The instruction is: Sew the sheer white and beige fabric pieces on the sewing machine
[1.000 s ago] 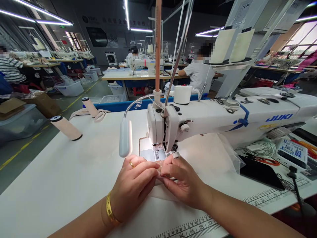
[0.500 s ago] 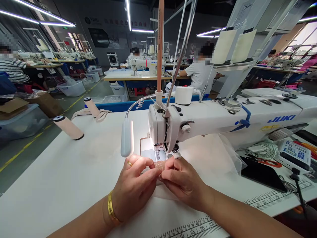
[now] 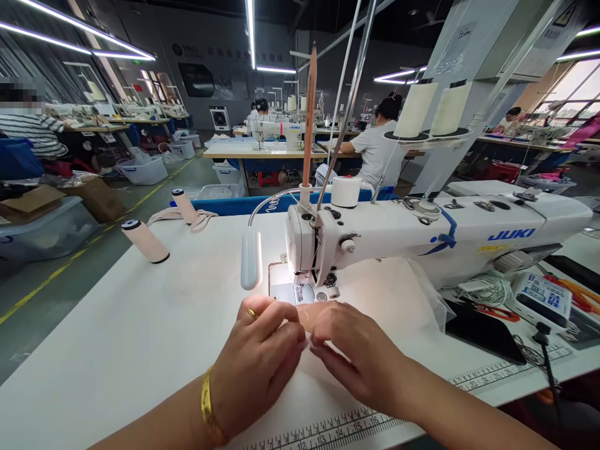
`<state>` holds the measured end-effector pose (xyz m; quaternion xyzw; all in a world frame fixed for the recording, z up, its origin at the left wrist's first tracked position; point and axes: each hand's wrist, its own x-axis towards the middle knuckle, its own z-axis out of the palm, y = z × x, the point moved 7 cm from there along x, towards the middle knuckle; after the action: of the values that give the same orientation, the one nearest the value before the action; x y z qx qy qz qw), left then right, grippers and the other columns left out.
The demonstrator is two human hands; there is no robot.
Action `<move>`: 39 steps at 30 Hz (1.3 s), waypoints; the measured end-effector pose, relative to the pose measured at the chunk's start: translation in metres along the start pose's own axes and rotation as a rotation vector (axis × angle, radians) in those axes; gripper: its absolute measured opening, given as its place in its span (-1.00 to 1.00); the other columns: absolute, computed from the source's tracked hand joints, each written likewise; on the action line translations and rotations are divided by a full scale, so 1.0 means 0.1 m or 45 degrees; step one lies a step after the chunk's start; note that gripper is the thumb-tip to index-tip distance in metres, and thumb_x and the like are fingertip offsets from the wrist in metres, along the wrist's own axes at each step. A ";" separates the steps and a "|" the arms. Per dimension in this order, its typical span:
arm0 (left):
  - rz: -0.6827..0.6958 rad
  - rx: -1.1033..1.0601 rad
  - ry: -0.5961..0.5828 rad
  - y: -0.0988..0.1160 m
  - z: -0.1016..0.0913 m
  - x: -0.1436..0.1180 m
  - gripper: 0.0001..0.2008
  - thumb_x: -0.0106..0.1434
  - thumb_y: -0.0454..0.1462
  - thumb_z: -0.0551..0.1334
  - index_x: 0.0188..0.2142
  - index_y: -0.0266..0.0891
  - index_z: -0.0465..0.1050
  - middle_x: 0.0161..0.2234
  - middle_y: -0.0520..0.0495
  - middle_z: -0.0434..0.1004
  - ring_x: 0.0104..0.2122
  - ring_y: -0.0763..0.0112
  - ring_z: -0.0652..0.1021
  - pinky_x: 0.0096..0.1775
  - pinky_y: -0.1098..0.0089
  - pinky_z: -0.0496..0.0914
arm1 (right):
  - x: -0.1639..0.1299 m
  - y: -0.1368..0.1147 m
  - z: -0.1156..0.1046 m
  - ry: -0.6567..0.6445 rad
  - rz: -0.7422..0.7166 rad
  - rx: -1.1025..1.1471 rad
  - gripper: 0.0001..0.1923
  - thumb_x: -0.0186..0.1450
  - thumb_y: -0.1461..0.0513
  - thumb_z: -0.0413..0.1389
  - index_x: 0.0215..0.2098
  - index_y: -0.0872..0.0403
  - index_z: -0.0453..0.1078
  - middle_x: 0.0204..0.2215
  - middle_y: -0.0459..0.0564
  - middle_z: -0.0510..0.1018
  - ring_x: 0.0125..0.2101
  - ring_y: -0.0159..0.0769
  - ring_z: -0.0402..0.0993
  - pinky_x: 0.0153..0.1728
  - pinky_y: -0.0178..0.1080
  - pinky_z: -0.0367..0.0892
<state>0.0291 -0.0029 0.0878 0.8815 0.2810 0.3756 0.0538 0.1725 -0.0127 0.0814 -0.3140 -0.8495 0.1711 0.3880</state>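
Observation:
A small tan, shiny piece of fabric (image 3: 308,316) lies in front of the needle area of the white sewing machine (image 3: 384,231). My left hand (image 3: 266,356) pinches at its near left edge, fingertips closed; a ring and a gold bracelet are on this side. My right hand (image 3: 359,353) curls its fingers over the right part of the same fabric, its thumb lower and partly hidden. Both sets of fingertips almost meet. Just beyond them is the metal needle plate (image 3: 282,292), lit by a grey lamp (image 3: 250,257).
Two peach thread cones (image 3: 146,241) stand at the table's left. Sheer fabric (image 3: 422,287) lies under the machine arm. To the right are a black phone (image 3: 485,331), a coiled cable (image 3: 485,289) and a boxed device (image 3: 544,300). A ruler strip (image 3: 337,428) runs along the front edge. Co-workers sit further back.
The view has shifted slightly. My right hand has turned from a fingertip pinch to lying over the fabric, its thumb lower. My left hand stays pinched at the fabric's edge.

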 end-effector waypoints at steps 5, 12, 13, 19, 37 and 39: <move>-0.248 -0.601 -0.227 0.32 -0.02 -0.03 -0.89 0.43 -0.23 0.23 -0.29 -0.07 0.44 -0.28 0.00 0.59 -0.28 0.30 0.56 -0.22 0.27 0.49 | -0.12 -0.26 -0.19 -0.487 0.571 0.552 -0.89 0.45 0.21 0.16 -0.27 -0.04 0.36 -0.35 -0.11 0.56 -0.37 -0.30 0.53 -0.38 -0.30 0.45; -0.513 -0.118 -0.311 -0.37 0.51 -0.16 -0.75 0.28 -0.32 0.28 -0.54 -0.18 0.38 -0.49 0.06 0.47 -0.43 0.33 0.47 -0.37 0.34 0.33 | 0.10 0.56 0.23 -0.497 0.800 0.042 -0.84 0.30 0.34 0.13 -0.44 0.04 0.34 -0.46 -0.15 0.49 -0.47 -0.39 0.39 -0.52 -0.38 0.18; -0.531 0.001 -0.306 -0.46 0.55 -0.18 -0.76 0.24 -0.33 0.30 -0.54 -0.18 0.37 -0.47 0.05 0.47 -0.40 0.30 0.46 -0.34 0.31 0.31 | 0.14 0.66 0.30 -0.493 0.801 -0.032 -0.83 0.27 0.35 0.15 -0.46 0.04 0.33 -0.46 -0.14 0.50 -0.46 -0.37 0.39 -0.51 -0.37 0.17; -0.274 0.203 -0.241 -0.46 0.53 -0.14 -0.92 0.26 -0.37 0.32 -0.33 -0.17 0.48 -0.27 -0.04 0.53 -0.25 0.19 0.41 -0.16 0.18 0.25 | 0.25 0.93 0.48 -0.470 0.863 -0.195 -0.77 0.24 0.32 0.17 -0.51 0.02 0.24 -0.52 -0.15 0.43 -0.53 -0.36 0.29 -0.54 -0.34 0.04; -0.189 0.121 -0.185 -0.50 0.50 -0.17 -0.85 0.40 -0.35 0.20 -0.26 -0.13 0.55 -0.22 0.05 0.63 -0.22 0.22 0.46 -0.06 0.13 0.12 | 0.03 0.63 0.47 -0.267 0.045 -0.613 -0.81 0.43 0.42 0.03 -0.23 0.03 0.39 -0.26 -0.02 0.55 -0.25 -0.22 0.41 -0.29 -0.20 0.23; -0.197 0.134 -0.199 -0.52 0.51 -0.17 -0.88 0.37 -0.34 0.23 -0.19 -0.12 0.55 -0.19 0.04 0.63 -0.20 0.20 0.47 -0.06 0.13 0.13 | 0.03 0.69 0.46 -0.276 0.082 -0.603 -0.80 0.44 0.40 0.02 -0.21 0.02 0.40 -0.24 -0.01 0.56 -0.24 -0.20 0.42 -0.26 -0.19 0.26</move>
<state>0.0315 0.0373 0.0252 0.8854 0.3624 0.2853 0.0579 0.1631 0.0388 0.0166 -0.4027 -0.8921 0.0126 0.2047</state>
